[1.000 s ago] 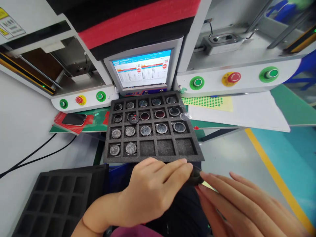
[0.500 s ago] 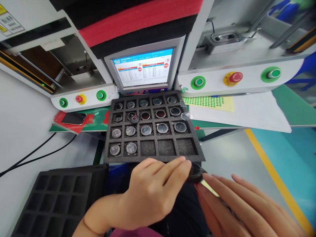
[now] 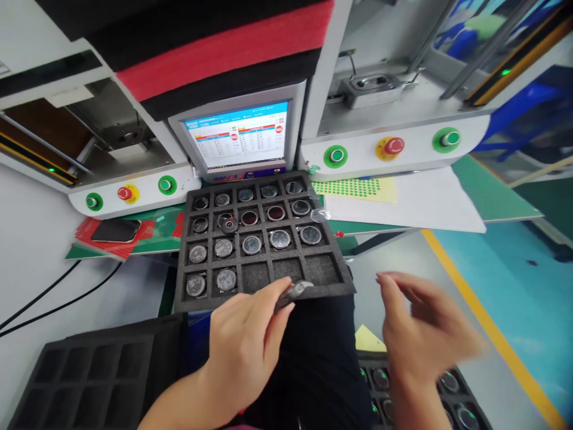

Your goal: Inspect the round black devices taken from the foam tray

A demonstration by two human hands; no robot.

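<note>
My left hand (image 3: 250,334) pinches a round watch case (image 3: 293,294), tilted on edge, between thumb and fingers. It hangs over the front edge of a black foam tray (image 3: 345,286) whose square pockets hold several round watch cases (image 3: 251,245). One small round dark part (image 3: 230,224) with a red mark lies over a pocket in the second row. To the right, apart from the tray, my right hand (image 3: 421,328) is closed, thumb and index fingertips together; anything between them is too small to make out. Its back is smeared by motion.
Behind the tray stand a screen (image 3: 242,140) with red NG marks and machines with green buttons (image 3: 335,156) and red stop buttons (image 3: 391,147). A phone (image 3: 115,230) lies left, green-dot sticker sheets (image 3: 353,188) right. Another tray (image 3: 481,412) of green-dotted watch cases sits low right.
My hands have separated: the left moved left with the watch case, turning it on edge, while the right moved away from it. The view has shifted, revealing the lower right tray.
</note>
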